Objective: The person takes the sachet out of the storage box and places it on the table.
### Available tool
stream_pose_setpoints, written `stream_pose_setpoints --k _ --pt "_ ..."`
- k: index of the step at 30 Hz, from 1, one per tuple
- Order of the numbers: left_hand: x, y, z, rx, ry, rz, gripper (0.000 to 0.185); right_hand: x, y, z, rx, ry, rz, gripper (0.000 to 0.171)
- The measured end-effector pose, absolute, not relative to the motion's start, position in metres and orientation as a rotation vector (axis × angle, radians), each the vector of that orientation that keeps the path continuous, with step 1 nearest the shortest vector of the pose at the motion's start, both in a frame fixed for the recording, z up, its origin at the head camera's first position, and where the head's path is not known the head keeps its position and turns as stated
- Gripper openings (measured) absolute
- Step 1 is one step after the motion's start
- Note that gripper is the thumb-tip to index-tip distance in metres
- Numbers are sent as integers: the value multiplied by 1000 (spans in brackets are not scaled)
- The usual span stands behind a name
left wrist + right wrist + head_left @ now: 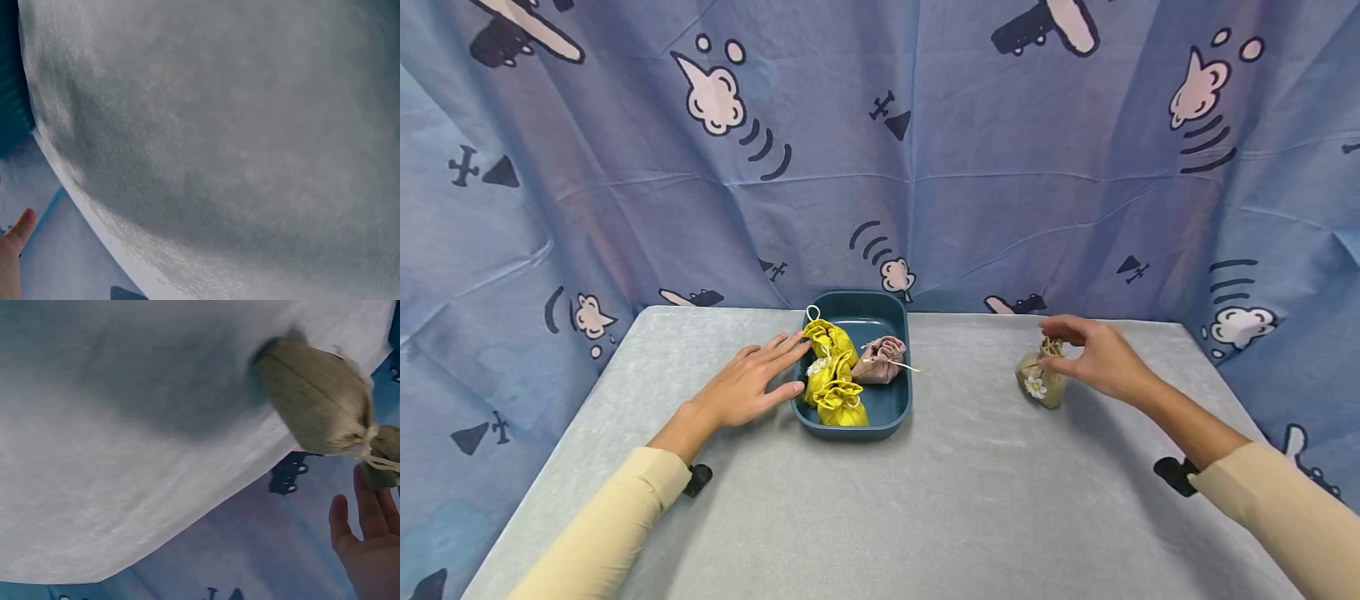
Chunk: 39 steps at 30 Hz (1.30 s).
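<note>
Right hand grip: the right hand [1093, 357] has thumb and fingers curled in a pinch at the gathered neck of the khaki pouch [1042, 377], which sits on the table [970, 500]
Pouch in the wrist view: the khaki pouch [315, 403] lies on the grey cloth, its tied neck toward the fingers [369, 506]; whether they press the cord cannot be told there
Pouch detail: a white daisy faces the person, just below the pinch
Left hand: the left hand [748, 385] lies flat with fingers straight and spread, holding nothing, fingertips touching the left rim of the teal tray [887, 310]
Beside the left fingertips: yellow pouches [833, 377] lie in the tray
Farther in: a pink pouch [882, 358] sits just right of the yellow ones, its cord over the tray's right rim
Between the hands: bare table; tray and khaki pouch are well apart
Behind: a blue printed curtain [880, 150]
</note>
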State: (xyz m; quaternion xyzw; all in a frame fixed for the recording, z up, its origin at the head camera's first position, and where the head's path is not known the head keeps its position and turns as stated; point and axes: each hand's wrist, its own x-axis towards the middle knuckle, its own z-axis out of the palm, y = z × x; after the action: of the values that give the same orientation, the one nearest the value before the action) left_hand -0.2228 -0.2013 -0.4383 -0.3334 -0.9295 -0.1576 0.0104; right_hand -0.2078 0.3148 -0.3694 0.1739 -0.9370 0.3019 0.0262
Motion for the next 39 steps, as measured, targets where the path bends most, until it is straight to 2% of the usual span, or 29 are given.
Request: stream_pose_setpoints --k 11,32,39 --pt "-223 -202 -438 -1045 -2891 -499 65 -218 273 -357 643 -2839 1056 55" --pt "-224 -202 -438 -1042 -2909 -507 66 -229 183 -363 821 -2814 1250 56" --pt "-224 -202 -439 -1046 -2905 -506 65 -228 158 -368 855 -2831 1220 62"
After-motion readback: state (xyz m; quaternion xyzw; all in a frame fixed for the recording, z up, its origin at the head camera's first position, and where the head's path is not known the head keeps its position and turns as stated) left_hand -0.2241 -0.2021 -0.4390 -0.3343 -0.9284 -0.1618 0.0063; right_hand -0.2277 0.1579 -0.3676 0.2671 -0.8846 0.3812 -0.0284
